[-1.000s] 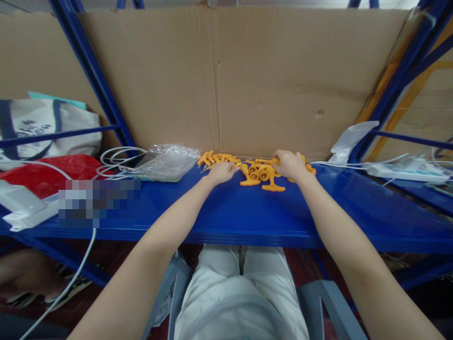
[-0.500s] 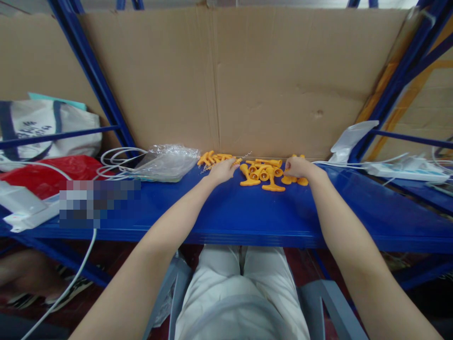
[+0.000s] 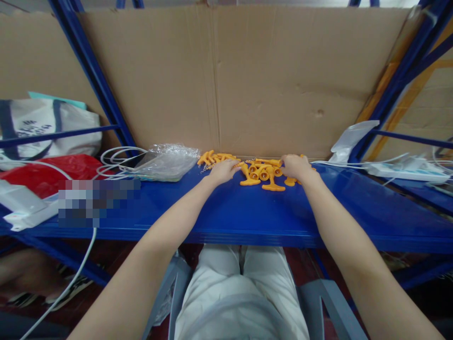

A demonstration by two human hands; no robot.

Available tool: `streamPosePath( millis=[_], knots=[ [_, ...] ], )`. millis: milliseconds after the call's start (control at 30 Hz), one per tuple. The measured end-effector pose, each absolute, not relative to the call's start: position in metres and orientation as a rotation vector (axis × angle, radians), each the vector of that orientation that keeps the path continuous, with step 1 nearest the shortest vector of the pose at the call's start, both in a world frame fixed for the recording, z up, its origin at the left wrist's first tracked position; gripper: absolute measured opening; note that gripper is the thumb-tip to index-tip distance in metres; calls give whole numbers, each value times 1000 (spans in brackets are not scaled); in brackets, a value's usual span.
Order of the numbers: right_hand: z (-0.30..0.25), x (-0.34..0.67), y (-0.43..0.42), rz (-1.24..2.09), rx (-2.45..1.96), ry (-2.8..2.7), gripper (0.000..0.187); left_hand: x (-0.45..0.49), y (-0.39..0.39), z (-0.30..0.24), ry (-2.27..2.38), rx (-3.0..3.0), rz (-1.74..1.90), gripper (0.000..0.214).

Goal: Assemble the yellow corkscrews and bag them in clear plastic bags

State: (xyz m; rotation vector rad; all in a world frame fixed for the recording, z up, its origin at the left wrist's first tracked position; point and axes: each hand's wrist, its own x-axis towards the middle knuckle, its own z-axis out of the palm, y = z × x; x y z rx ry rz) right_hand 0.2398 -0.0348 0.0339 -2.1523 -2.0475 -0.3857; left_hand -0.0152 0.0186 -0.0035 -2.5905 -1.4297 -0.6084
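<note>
Shifted right hand (image 3: pixel 297 167) slightly left, now over orange handles (image 3: pixel 271 177) near the surface's (image 3: pixel 247 212) back edge, so seemingly handling that group; kept left hand (image 3: pixel 222 173) at its left side; cannot tell either grip.

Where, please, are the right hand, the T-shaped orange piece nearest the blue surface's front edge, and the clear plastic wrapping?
Right hand (image 3: pixel 296 165), head view: on its back.
T-shaped orange piece (image 3: pixel 272 180), head view: on its stem.
Clear plastic wrapping (image 3: pixel 170 161), head view: middle of its upper face.
</note>
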Motion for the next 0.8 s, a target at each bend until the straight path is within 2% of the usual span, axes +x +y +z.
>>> streamPosePath(
  millis=[133, 300, 433, 633, 800],
  knots=[
    [22, 222, -28, -394, -1621, -2131, 32, -14, 17, -4, -1375, -2581, -544, 36],
    [3, 201, -18, -35, -1131, -2222, 30, -12, 20, -9, -1197, -2591, -518, 31],
    [-10, 195, -9, 234, -1041, -2196, 20, -13, 29, -16, -1011, -2624, -561, 32],
    [-16, 194, -7, 834, -948, -2002, 12, -14, 35, -18, -882, -2613, -670, 35],
    [-11, 186, -17, 1023, -884, -1866, 6, -10, 29, -15, -832, -2560, -808, 51]
  ],
)
